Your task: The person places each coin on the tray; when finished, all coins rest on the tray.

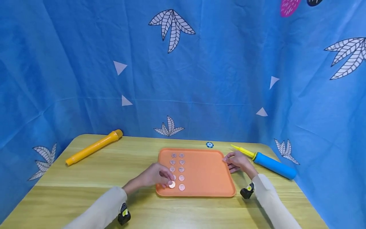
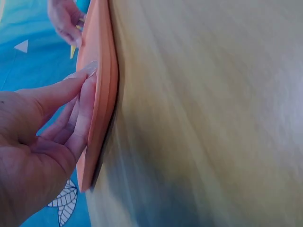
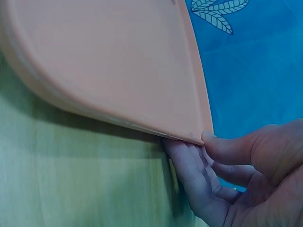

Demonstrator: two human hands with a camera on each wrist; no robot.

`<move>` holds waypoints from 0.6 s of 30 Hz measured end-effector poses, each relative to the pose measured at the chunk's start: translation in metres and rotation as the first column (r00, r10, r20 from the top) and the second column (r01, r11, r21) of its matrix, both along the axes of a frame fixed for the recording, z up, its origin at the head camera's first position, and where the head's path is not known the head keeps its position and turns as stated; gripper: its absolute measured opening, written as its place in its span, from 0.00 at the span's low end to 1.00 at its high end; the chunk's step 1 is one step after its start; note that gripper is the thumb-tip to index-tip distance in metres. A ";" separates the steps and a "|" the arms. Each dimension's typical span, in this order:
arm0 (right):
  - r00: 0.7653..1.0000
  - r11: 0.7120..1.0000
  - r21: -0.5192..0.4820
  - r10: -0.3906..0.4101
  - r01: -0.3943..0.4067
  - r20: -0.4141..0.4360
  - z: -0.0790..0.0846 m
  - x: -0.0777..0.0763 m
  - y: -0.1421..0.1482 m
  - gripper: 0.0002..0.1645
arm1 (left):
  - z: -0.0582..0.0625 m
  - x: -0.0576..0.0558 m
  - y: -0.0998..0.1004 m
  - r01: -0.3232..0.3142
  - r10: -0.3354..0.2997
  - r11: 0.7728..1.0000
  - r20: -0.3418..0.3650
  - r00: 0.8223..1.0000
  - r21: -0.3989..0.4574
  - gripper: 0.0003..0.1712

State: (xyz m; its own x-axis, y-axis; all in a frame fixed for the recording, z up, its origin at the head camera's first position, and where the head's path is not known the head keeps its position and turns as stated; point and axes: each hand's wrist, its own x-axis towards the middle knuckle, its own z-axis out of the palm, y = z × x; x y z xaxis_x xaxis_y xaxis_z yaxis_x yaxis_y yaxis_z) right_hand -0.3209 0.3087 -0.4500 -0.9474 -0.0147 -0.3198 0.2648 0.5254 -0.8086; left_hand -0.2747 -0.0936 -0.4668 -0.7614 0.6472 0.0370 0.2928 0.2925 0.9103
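An orange tray [image 1: 208, 173] lies on the wooden table with silver coins [image 1: 181, 170] in two columns on its left side. My left hand [image 1: 160, 175] is over the tray's left edge, thumb and fingers pinching a coin [image 1: 172, 184] at the near end of the left column. In the left wrist view, the shiny edge of that coin [image 2: 92, 69] shows at the thumb tip. On the opposite side my right hand [image 1: 238, 161] grips the tray's right rim, the thumb on top and the fingers underneath, as the right wrist view shows.
An orange-yellow microphone-shaped tube [image 1: 94, 147] lies at the table's far left. Beyond the tray sits a blue-and-white poker chip [image 1: 210, 145]. A blue hand pump [image 1: 274, 165] with a yellow nozzle is to the right of my right hand. Blue patterned cloth [image 1: 183, 73] hangs behind the table.
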 end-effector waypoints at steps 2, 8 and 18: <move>1.000 1.000 0.007 -0.002 0.002 -0.001 0.000 0.000 -0.001 0.15 | -0.001 0.002 0.004 -0.003 0.003 1.000 0.003 1.000 -0.012 0.02; 1.000 1.000 0.000 -0.001 0.001 0.002 0.001 0.001 -0.003 0.14 | 0.000 0.006 0.010 -0.028 0.027 0.998 -0.015 1.000 -0.058 0.03; 1.000 0.999 0.035 0.002 -0.002 -0.004 0.005 0.001 -0.003 0.13 | -0.002 0.004 0.010 -0.079 0.075 0.995 -0.060 0.995 -0.059 0.04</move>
State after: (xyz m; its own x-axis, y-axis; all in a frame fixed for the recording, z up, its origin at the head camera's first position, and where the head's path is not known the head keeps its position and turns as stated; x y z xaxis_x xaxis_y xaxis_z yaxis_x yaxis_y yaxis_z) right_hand -0.3198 0.3060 -0.4454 -0.9485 -0.0055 -0.3168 0.2608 0.5540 -0.7906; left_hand -0.2708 -0.0832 -0.4685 -0.8067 0.5893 0.0447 0.3192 0.3709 0.8721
